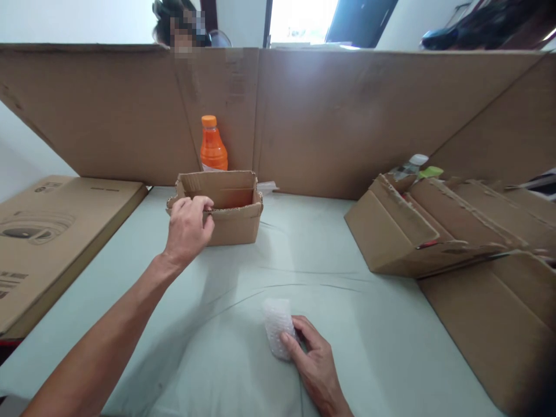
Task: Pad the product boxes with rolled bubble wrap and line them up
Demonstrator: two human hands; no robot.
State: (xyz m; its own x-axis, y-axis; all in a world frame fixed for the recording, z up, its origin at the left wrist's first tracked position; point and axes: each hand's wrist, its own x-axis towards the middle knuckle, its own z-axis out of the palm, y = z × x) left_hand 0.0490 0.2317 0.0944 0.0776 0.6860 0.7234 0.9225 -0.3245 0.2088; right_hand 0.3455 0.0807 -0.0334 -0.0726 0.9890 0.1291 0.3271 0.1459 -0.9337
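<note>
from where i stand: right hand point(315, 359) has the packet point(278, 330), bubble wrap, thumb across the near face, fingers behind its right edge. closed on it, looks like a light pinch. packet is upright-ish, low centre over the cloth point(330, 313), well apart from the box point(234, 229). can't tell if its bottom edge touches down.

left hand point(190, 225) is at the box's near rim, toward its left end. fingers bent at the edge, thumb low in front of the wall. can't tell if they pinch the cardboard or just rest on it.

handling notes, my judgement:
- packet: thumb and fingers flat, light squeeze. hard pressure would likely pop bubbles, and wrap may slip.
- keep the hold at the right edge, leaves the left side free.
- box: rim looks ragged, thin wall. brace it close to the corner; pulling mid-wall would likely bow it or drag the box.
- keep left fingers off the opening so they don't block it. something orange-red shows inside, too little to name.
- bottle point(214, 152) stands right behind the box. don't shove the box backward, might tip it.
</note>
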